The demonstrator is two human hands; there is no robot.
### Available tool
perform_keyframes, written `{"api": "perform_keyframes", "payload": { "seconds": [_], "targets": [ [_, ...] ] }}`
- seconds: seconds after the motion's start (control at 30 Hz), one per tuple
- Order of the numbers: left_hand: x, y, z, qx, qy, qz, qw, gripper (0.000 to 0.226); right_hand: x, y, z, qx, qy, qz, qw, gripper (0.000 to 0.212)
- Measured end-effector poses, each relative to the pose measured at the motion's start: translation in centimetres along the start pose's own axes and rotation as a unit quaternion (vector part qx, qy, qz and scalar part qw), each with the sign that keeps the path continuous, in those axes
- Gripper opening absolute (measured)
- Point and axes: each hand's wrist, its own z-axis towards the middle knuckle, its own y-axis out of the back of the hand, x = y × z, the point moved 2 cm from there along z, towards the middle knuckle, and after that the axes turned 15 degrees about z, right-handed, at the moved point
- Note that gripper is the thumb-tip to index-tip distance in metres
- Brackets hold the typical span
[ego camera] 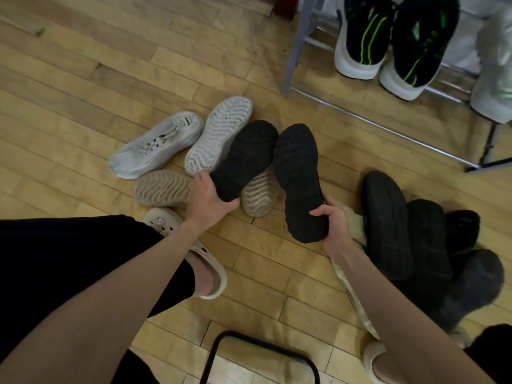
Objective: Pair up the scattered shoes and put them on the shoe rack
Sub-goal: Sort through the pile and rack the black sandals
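My left hand (pixel 206 199) grips the heel of a black shoe (pixel 245 157), its sole turned up. My right hand (pixel 333 224) holds the heel of a second black shoe (pixel 299 178), also sole up. Both shoes are over the wooden floor, side by side. Behind them lie a grey-white sneaker (pixel 156 145) upright, a white shoe (pixel 219 134) sole up, and two beige shoes (pixel 163 188) (pixel 259 195) sole up. The metal shoe rack (pixel 360 117) stands at the top right with a black-and-green pair (pixel 388 42) on it.
A heap of dark slippers and boots (pixel 410 239) lies at the right, over a pale fuzzy slipper (pixel 353 223). A silver-grey shoe (pixel 496 70) sits on the rack's right end. I wear cream clogs (pixel 205 261). A black chair frame (pixel 260 353) is at the bottom.
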Motion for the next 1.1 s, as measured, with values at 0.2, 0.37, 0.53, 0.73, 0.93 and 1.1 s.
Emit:
{"api": "perform_keyframes", "payload": {
  "seconds": [0.2,0.37,0.53,0.73,0.93,1.1],
  "targets": [
    [-2.6,0.3,-0.8,-0.002,0.042,-0.051,0.998,0.083,1.7,1.7,-1.2,-0.027,0.025,0.003,0.999,0.066],
    [-5.8,1.6,-1.5,0.029,0.066,-0.113,0.991,0.083,2.9,2.8,-2.3,0.005,0.009,0.063,0.998,0.052],
    [-8.9,1.8,-2.4,0.122,0.067,-0.192,0.972,0.073,4.5,4.0,-3.2,0.037,-0.004,0.172,0.984,0.056],
    [-12.4,1.0,-3.0,0.342,0.198,-0.501,0.770,0.031,7.1,5.4,-3.0,-0.101,0.192,-0.200,0.955,0.072],
    [-15.0,-0.5,-0.6,0.378,0.214,-0.538,0.722,0.047,9.8,6.5,-0.6,-0.205,0.265,-0.230,0.914,0.074],
    [-19.9,-3.0,1.1,0.408,0.180,-0.530,0.721,0.061,12.8,9.3,2.2,-0.251,0.292,-0.367,0.847,0.074]
  ]
}}
